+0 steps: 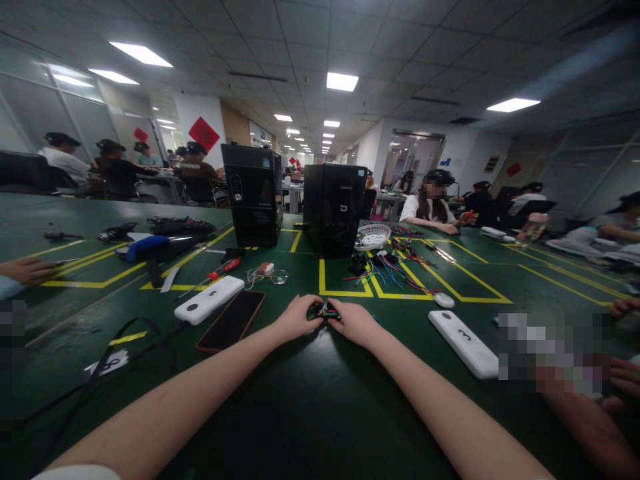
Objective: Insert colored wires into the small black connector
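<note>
My left hand (297, 317) and my right hand (354, 321) meet on the green table (310, 400), both pinched on a small dark part with coloured wires (327, 311) between their fingertips. The part is too small to make out in detail. Behind my hands lies a bundle of loose coloured cables (387, 273) inside a yellow-taped square.
Two black computer towers (253, 193) (334, 208) stand behind. A dark phone (231, 320), white numbered boxes (209, 299) (463, 342), a red screwdriver (224, 269), a white basket (373, 235) and a black cable (100, 373) lie around. Other people's hands (27, 270) (625, 377) rest at both sides.
</note>
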`<state>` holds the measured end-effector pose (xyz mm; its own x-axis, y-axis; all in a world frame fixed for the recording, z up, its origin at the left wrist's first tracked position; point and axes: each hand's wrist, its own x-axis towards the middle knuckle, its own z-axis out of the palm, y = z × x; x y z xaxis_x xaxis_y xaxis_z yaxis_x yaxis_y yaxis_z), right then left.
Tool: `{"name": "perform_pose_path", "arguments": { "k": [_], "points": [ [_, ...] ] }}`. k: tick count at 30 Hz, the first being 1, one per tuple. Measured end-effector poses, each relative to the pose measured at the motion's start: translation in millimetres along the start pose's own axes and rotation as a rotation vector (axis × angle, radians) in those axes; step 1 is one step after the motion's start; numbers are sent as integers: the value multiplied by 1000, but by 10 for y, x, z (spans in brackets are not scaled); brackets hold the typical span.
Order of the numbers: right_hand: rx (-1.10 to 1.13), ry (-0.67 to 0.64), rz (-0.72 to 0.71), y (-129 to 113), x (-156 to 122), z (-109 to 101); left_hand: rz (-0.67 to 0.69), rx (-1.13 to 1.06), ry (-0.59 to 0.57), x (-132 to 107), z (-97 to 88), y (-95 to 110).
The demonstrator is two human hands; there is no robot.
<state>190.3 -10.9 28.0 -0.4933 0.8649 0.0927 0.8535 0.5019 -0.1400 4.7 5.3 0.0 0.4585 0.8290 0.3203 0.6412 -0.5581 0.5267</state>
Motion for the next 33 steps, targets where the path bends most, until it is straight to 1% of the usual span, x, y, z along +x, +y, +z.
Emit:
{"name": "perform_pose_path", "arguments": {
  "k": [3,6,8,12,14,19,23,26,29,33],
  "points": [
    [-31,13,24,33,16,-2,6,-2,9,-6,13,-3],
    [-77,34,119,110,47,-26,-3,-13,31,-14,16,-21],
    [-103,33,215,186,67,-60,-2,-22,28,-20,17,-47],
    [-139,4,500,393,83,-149,18,-17,5,-26,31,-113],
    [-143,-14,620,526,74,-190,26,-12,1,-26,42,-137],
    [-118,-33,823,930,11,-258,23,-18,-17,-24,49,-149],
    [-77,-23,943,1281,-67,-284,41,5,-21,-29,31,-137],
    [-56,-13,1010,1486,-125,-289,66,20,-26,-31,26,-133],
    [-33,-2,1029,1577,-154,-293,69,25,-33,-29,25,-135],
    [-2,25,1063,1553,-144,-306,73,30,-47,-26,8,-135]
  ]
}}
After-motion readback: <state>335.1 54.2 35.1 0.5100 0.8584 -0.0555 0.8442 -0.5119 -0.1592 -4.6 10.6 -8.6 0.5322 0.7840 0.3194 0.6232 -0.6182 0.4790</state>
